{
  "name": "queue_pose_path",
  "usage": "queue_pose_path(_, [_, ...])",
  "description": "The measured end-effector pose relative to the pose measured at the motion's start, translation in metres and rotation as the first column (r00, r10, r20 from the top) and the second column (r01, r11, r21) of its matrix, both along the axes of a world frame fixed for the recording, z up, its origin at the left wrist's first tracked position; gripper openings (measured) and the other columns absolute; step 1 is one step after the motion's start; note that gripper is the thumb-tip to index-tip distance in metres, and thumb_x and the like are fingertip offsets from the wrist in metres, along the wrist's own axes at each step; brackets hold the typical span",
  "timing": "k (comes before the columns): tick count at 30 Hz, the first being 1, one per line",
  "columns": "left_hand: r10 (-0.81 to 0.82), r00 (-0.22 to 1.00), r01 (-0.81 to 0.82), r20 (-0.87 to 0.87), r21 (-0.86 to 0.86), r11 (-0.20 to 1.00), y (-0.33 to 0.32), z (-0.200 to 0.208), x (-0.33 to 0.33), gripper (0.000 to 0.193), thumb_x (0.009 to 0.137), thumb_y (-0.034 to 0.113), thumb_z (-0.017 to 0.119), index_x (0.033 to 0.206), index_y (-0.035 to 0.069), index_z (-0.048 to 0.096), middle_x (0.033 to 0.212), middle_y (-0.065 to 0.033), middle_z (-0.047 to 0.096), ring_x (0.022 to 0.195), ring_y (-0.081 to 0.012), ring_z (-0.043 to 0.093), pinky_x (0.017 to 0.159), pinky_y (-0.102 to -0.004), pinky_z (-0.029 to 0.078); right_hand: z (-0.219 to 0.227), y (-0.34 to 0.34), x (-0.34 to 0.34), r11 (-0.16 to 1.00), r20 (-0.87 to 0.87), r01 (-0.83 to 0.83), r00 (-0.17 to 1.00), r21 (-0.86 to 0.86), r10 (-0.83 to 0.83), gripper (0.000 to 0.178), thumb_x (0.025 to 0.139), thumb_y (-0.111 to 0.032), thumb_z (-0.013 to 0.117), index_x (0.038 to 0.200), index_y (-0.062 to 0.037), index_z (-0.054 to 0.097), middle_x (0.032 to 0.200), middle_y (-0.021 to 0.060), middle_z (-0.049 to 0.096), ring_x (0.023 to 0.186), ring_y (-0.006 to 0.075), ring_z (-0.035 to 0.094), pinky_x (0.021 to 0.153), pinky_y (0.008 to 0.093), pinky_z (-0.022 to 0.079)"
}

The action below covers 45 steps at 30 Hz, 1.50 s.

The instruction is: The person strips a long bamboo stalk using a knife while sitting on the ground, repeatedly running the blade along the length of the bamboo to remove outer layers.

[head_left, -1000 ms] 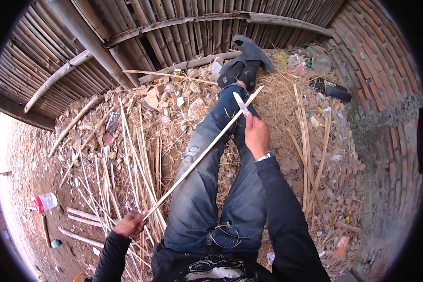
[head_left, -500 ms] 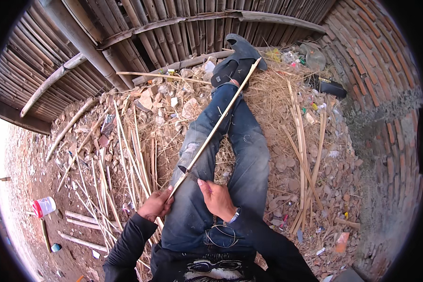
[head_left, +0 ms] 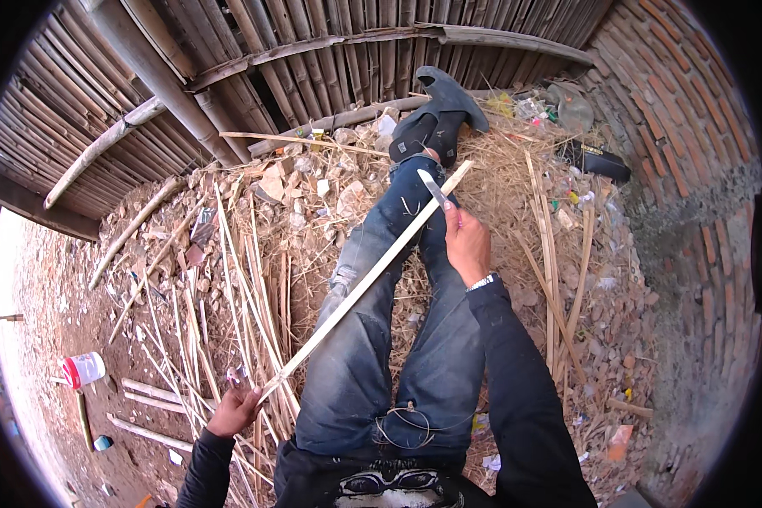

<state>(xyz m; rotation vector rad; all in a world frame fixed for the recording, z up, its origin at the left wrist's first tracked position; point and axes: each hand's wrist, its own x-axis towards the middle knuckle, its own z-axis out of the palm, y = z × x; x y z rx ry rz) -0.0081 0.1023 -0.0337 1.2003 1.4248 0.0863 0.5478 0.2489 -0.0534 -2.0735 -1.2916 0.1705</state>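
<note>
A long pale bamboo strip (head_left: 356, 292) lies slantwise across my outstretched legs in blue jeans (head_left: 347, 372). My left hand (head_left: 237, 411) is closed round its near end, low at the left. Far along the strip, by my shins, my right hand (head_left: 467, 245) grips a knife. The knife blade (head_left: 433, 187) rests against the strip close to its far end; the handle is mostly hidden in my fingers. A thin loop of cord or wire (head_left: 405, 426) lies on my lap.
Several split bamboo strips (head_left: 245, 288) lie at the left, and more strips (head_left: 543, 254) at the right. A bamboo wall (head_left: 339, 76) closes the far side, a brick wall (head_left: 694, 169) the right. A white and red bucket (head_left: 85, 370) stands far left amid rubble.
My right hand with the knife has moved from near my knees out toward the far end of the strip. My left hand has drawn the strip back, down and left.
</note>
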Motion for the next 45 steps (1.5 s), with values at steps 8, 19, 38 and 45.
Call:
queue_pose_path(8, [-0.096,0.986,0.105,-0.135,0.059,0.993,0.0,0.014,0.027,0.067,0.113,0.045,0.051,0.062,0.003,0.06,0.051,-0.0034,0.05,0.048,-0.0141,0.047,0.051,-0.0363,0.041,-0.01,-0.012,-0.017,1.0,-0.046,0.017,0.999,0.017,-0.017,0.054,0.11,-0.046,0.051,0.085,-0.0029,0.071,0.073,0.0267,0.067,0.072,0.0508,0.066,0.062,0.0601,0.047])
queue_pose_path(19, [-0.051,0.997,0.05,-0.049,-0.032,0.998,0.014,0.023,0.062,0.061,0.112,0.043,0.054,0.065,0.004,0.058,0.053,-0.0001,0.047,0.048,-0.0118,0.044,0.048,-0.0341,0.035,-0.009,-0.05,-0.033,0.99,-0.223,-0.123,0.969,-0.061,0.107,0.055,0.112,-0.046,0.051,0.088,-0.0004,0.071,0.072,0.0278,0.063,0.07,0.0502,0.063,0.061,0.0555,0.045])
queue_pose_path(38, [0.206,0.968,-0.169,0.139,-0.243,0.955,0.051,0.0,0.124,0.062,0.11,0.055,0.056,0.07,0.007,0.058,0.056,0.0019,0.048,0.046,-0.0096,0.042,0.046,-0.0275,0.033,0.009,-0.055,-0.074,0.977,-0.283,-0.212,0.939,-0.037,0.193,0.055,0.11,-0.046,0.055,0.081,-0.0005,0.066,0.071,0.0275,0.064,0.07,0.0508,0.064,0.059,0.0564,0.045])
queue_pose_path(45, [0.106,0.989,-0.109,0.106,0.021,0.994,0.04,-0.009,0.13,0.067,0.111,0.053,0.054,0.064,0.006,0.059,0.055,0.0014,0.051,0.048,-0.0099,0.045,0.048,-0.0303,0.036,-0.003,0.006,-0.009,0.999,-0.134,-0.028,0.99,0.031,0.032,0.055,0.111,-0.045,0.051,0.086,0.0004,0.07,0.076,0.028,0.066,0.076,0.0525,0.064,0.064,0.0586,0.046])
